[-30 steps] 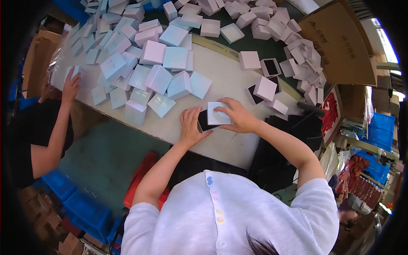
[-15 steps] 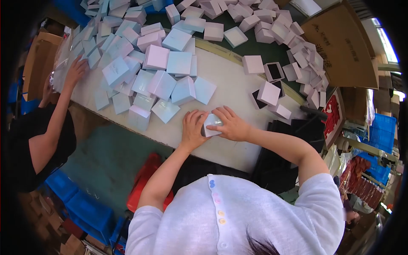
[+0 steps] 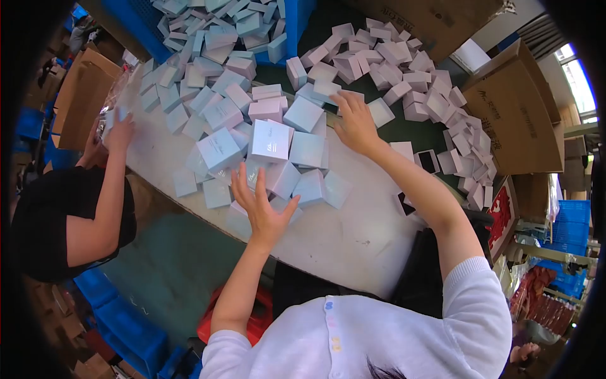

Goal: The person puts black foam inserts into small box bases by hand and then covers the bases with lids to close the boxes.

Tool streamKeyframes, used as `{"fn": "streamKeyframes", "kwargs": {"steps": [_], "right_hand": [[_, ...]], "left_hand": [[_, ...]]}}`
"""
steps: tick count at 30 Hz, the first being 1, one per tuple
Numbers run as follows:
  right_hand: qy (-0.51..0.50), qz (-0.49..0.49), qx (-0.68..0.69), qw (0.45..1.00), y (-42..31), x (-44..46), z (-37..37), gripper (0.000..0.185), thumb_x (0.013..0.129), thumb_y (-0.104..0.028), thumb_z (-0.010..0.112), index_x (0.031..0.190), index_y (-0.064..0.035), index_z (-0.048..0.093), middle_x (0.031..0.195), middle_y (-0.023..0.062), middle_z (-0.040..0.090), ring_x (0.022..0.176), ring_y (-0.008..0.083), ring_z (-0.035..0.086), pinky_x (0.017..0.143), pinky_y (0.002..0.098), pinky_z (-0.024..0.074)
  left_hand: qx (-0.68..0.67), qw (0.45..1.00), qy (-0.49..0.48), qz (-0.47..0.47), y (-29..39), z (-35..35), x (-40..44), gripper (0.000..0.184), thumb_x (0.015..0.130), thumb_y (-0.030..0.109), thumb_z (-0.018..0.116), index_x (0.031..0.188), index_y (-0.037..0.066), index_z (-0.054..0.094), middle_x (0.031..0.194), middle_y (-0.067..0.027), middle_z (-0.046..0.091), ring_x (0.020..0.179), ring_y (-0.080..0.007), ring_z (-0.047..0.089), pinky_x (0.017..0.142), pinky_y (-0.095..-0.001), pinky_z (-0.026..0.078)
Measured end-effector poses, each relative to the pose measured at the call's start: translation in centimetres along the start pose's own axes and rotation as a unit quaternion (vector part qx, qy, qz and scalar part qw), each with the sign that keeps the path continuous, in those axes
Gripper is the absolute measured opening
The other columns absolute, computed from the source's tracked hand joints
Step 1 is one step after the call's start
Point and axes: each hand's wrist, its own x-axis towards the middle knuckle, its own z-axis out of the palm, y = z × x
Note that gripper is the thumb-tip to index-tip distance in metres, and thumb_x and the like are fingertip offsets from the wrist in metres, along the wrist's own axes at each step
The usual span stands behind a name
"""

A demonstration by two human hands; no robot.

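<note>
My left hand (image 3: pixel 262 211) is open with its fingers spread, just in front of a pile of small pastel boxes. Close beyond its fingertips, a white box with silver lettering (image 3: pixel 270 140) rests on top of the pile. Farther back, my right hand (image 3: pixel 358 123) reaches over the table with its fingers stretched out. Its fingertips are at a pale closed box (image 3: pixel 326 90) at the back of the pile; whether they touch it I cannot tell. Neither hand holds anything that I can see.
A co-worker's hand (image 3: pixel 120 131) is at the left beside clear plastic and a cardboard carton (image 3: pixel 85 95). A blue crate (image 3: pixel 291 28) of boxes stands at the back. More pale boxes (image 3: pixel 435 101) lie along the right. The white table (image 3: pixel 360 243) runs before me.
Both hands have let go of the small box they held near the table's front edge. My left hand moved to the pile, my right to its back. The co-worker's hand drew back from the boxes.
</note>
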Motion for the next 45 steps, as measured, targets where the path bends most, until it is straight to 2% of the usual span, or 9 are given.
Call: {"fn": "streamKeyframes", "kwargs": {"steps": [3, 7, 11, 21, 24, 27, 34, 39, 45], "right_hand": [[0.03, 0.011, -0.247, 0.968, 4.9, 3.8, 3.7, 0.042, 0.076, -0.009, 0.063, 0.117, -0.0058, 0.053, 0.126, 0.0209, 0.053, 0.121, 0.0375, 0.047, 0.101, 0.0494, 0.036], [-0.014, 0.122, -0.059, 0.991, 3.6, 3.6, -0.5, 0.028, 0.081, -0.015, 0.06, 0.105, -0.0043, 0.052, 0.087, 0.0289, 0.063, 0.09, 0.0429, 0.063, 0.079, 0.0496, 0.0488], [-0.026, 0.277, 0.179, 0.944, 3.7, -3.2, -7.9, 0.045, 0.092, -0.032, 0.059, 0.122, -0.0003, 0.051, 0.101, 0.019, 0.065, 0.093, 0.0279, 0.063, 0.08, 0.039, 0.0482], [-0.023, 0.52, 0.364, 0.773, -4.4, -18.7, -21.0, 0.033, 0.097, -0.028, 0.057, 0.119, -0.0035, 0.059, 0.095, 0.0032, 0.064, 0.084, 0.0133, 0.064, 0.07, 0.0283, 0.0542], [-0.331, 0.472, 0.3, 0.76, -7.4, -21.3, -18.6, 0.031, 0.095, -0.027, 0.058, 0.116, -0.0033, 0.062, 0.091, 0.0057, 0.065, 0.083, 0.0145, 0.065, 0.072, 0.0302, 0.0542], [-0.474, 0.288, 0.21, 0.805, -8.6, -24.6, -11.7, 0.033, 0.093, -0.029, 0.061, 0.114, -0.0029, 0.062, 0.097, 0.0168, 0.066, 0.088, 0.0272, 0.066, 0.081, 0.0393, 0.0525], [-0.314, 0.269, 0.028, 0.91, -11.9, -28.3, -5.4, 0.053, 0.086, -0.029, 0.067, 0.133, -0.0106, 0.049, 0.135, 0.021, 0.045, 0.12, 0.0371, 0.049, 0.097, 0.0476, 0.0435], [-0.365, 0.049, -0.149, 0.918, -13.0, -30.2, -5.5, 0.085, 0.07, -0.033, 0.079, 0.143, -0.0218, 0.037, 0.148, 0.016, 0.028, 0.127, 0.0439, 0.036, 0.102, 0.0552, 0.0384], [-0.278, 0.225, -0.127, 0.925, -12.8, -30.5, -6.6, 0.083, 0.07, -0.029, 0.078, 0.143, -0.0235, 0.037, 0.144, 0.0238, 0.03, 0.126, 0.0435, 0.036, 0.101, 0.0509, 0.0406]], "left_hand": [[0.019, 1.0, -0.004, -0.01, 0.7, 0.3, -1.4, 0.089, 0.071, 0.022, 0.081, 0.145, 0.013, 0.032, 0.15, -0.0244, 0.023, 0.137, -0.0482, 0.019, 0.11, -0.0607, 0.018], [-0.214, 0.972, -0.086, 0.044, 4.7, 1.9, -5.1, 0.057, 0.075, 0.008, 0.073, 0.128, 0.004, 0.051, 0.136, -0.02, 0.044, 0.127, -0.0412, 0.041, 0.104, -0.0503, 0.035], [-0.33, 0.911, -0.247, 0.021, 11.8, 9.4, -8.5, 0.058, 0.073, 0.011, 0.074, 0.127, 0.005, 0.053, 0.137, -0.0182, 0.043, 0.128, -0.039, 0.04, 0.105, -0.0495, 0.036], [-0.107, 0.926, -0.286, 0.222, 16.8, 21.3, -0.6, 0.044, 0.075, 0.011, 0.067, 0.119, 0.005, 0.059, 0.133, -0.0221, 0.045, 0.129, -0.0348, 0.041, 0.109, -0.0474, 0.03], [-0.028, 0.87, -0.466, 0.158, 15.0, 19.8, -0.9, 0.063, 0.065, 0.008, 0.071, 0.126, 0.01, 0.054, 0.127, -0.0215, 0.051, 0.114, -0.0328, 0.049, 0.097, -0.0464, 0.037], [-0.011, 0.917, -0.334, 0.216, 13.0, 21.1, -3.7, 0.07, 0.063, 0.008, 0.073, 0.129, 0.01, 0.051, 0.136, -0.0181, 0.046, 0.113, -0.0328, 0.049, 0.097, -0.0469, 0.037], [-0.129, 0.851, -0.301, 0.41, 15.3, 21.3, -1.4, 0.067, 0.067, 0.001, 0.066, 0.131, 0.018, 0.052, 0.141, -0.0084, 0.042, 0.117, -0.0339, 0.049, 0.097, -0.0498, 0.04], [-0.09, 0.851, -0.423, 0.298, 14.7, 21.4, 0.3, 0.071, 0.065, -0.001, 0.07, 0.13, 0.02, 0.05, 0.132, -0.0111, 0.046, 0.121, -0.0338, 0.048, 0.087, -0.0444, 0.05], [-0.326, 0.887, -0.323, 0.041, 9.5, 11.9, -4.4, 0.069, 0.061, 0.005, 0.076, 0.124, 0.013, 0.05, 0.122, -0.0124, 0.048, 0.118, -0.0349, 0.048, 0.095, -0.0428, 0.045]]}}
